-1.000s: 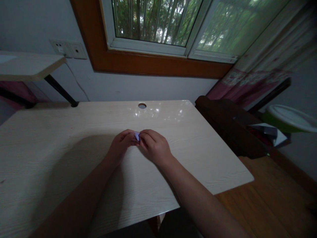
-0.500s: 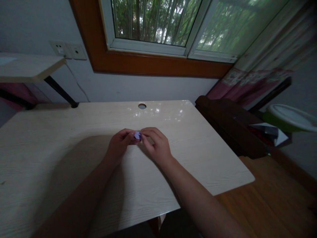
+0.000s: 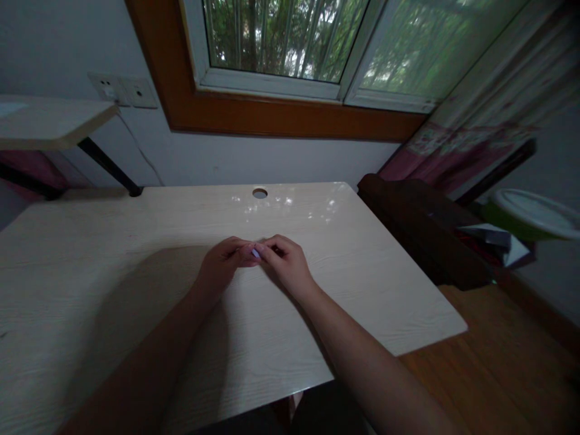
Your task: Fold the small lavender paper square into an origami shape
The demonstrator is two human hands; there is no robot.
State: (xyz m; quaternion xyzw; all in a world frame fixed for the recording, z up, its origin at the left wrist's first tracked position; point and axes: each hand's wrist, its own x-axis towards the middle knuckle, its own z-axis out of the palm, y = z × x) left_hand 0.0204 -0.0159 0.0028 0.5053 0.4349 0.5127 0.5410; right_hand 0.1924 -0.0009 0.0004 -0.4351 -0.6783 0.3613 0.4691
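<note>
Between my two hands is a small purple piece, perhaps folded paper; most of it hides behind my fingers, and its exact kind cannot be made out. My left hand is closed, pinching the piece from the left. From the right, my right hand pinches it as well, thumb and fingertips pressed together. The fingertips of both hands meet around it, just above the pale wooden desk.
A round cable hole lies near the desk's back edge. At the left a raised shelf stands on black legs. Beyond the right edge are a dark brown piece of furniture and a green-and-white container. A window is behind.
My fingertips have drawn closer together over the purple piece. Less of it shows now, and my right fingers have curled in more tightly.
</note>
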